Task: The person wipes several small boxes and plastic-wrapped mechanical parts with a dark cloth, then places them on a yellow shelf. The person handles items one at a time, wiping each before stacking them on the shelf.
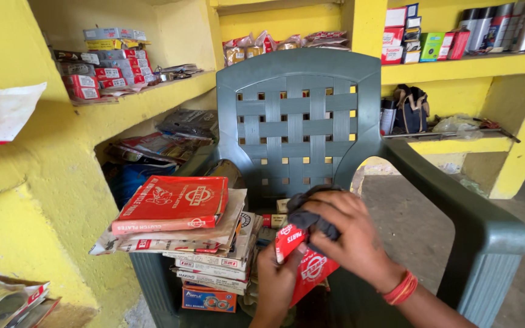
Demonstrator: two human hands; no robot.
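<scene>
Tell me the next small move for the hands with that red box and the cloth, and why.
Probably draw the dark cloth on across the top of the small red box. The right hand presses the cloth onto the box's upper end while the left hand grips it from below, over the green chair, so the lower face looks not yet wiped.

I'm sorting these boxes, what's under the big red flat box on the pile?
Under the red flat box lies a worn paper packet, then more flat boxes stacked on the chair. Their faces are covered.
</scene>
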